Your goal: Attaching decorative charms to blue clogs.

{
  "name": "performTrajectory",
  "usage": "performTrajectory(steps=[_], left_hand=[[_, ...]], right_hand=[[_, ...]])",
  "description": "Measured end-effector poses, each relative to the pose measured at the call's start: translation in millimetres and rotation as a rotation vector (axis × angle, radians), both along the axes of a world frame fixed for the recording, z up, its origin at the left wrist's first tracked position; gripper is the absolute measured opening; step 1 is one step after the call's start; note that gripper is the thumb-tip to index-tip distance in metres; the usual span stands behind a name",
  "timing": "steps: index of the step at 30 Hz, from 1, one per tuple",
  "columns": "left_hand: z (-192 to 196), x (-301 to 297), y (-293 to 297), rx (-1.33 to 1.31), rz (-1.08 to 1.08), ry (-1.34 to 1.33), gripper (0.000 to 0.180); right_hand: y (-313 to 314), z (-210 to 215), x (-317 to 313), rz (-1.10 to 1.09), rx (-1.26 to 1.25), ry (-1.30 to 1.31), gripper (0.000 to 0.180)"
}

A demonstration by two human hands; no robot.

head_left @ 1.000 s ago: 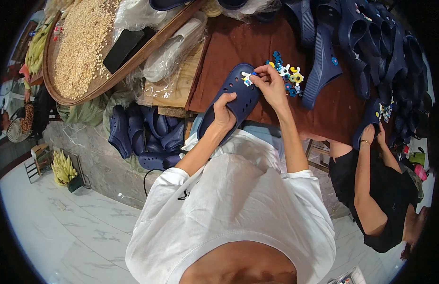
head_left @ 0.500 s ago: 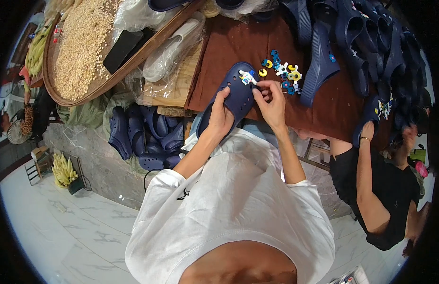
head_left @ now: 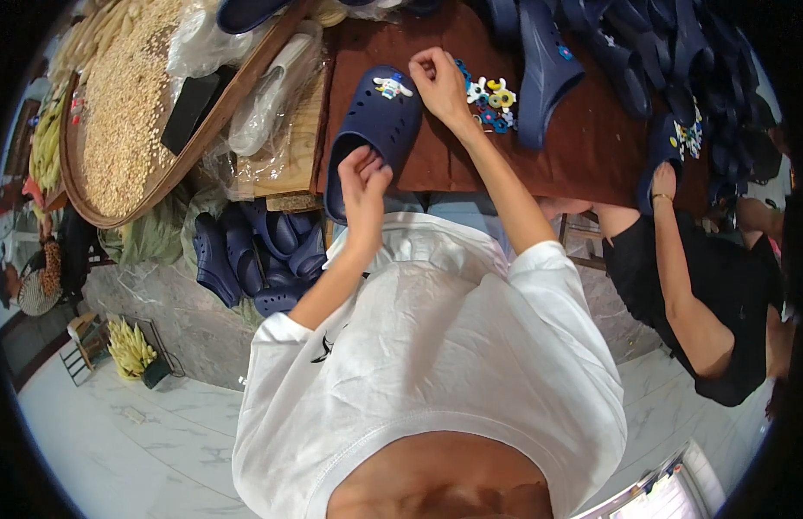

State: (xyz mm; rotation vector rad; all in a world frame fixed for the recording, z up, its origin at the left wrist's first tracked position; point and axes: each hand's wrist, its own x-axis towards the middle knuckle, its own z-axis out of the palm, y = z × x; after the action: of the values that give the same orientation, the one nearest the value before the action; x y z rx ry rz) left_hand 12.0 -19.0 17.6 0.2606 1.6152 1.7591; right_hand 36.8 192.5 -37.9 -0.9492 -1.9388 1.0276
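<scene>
On the cloth (head_left: 522, 169), clog (head_left: 375, 117) lies at left; left hand (head_left: 363, 182), loosely parted, hides some of its opening, contact unclear. Right hand (head_left: 442, 85) curls narrow beside charms (head_left: 495, 102); cannot tell whether holding anything.

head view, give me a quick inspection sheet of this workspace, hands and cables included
surface: brown cloth, creased
job's things: navy clog with white-and-blue charm on its toe; loose charms in a cluster
clutter: brown-rimmed tray holding pale kernels; white clog in clear plastic
hands: left hand curled over the navy clog's opening, contact unclear; right hand beside the loose charms, fingertips together, contents unclear
cables: nothing seen
surroundings: co-worker's hand at another clog; marble-patterned floor
</scene>
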Motion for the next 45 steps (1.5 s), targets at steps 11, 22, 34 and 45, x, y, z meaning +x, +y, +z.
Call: performTrajectory(steps=[11, 22, 34, 45], left_hand=[[40, 64, 1, 0.087, -0.984, 0.453, 0.019], [61, 90, -9, 0.460, -1.298, -0.143, 0.006], [5, 90, 10, 0.450, -0.880, 1.397, 0.064], [18, 96, 2, 0.531, -1.014, 1.232, 0.088]], right_hand=[[18, -5, -41, -0.005, -0.129, 0.026, 0.021], [24, -15, -40, 0.027, -0.157, -0.010, 0.021], [26, -6, -38, -0.015, -0.176, 0.017, 0.021], [15, 6, -34, -0.015, -0.123, 0.026, 0.017]])
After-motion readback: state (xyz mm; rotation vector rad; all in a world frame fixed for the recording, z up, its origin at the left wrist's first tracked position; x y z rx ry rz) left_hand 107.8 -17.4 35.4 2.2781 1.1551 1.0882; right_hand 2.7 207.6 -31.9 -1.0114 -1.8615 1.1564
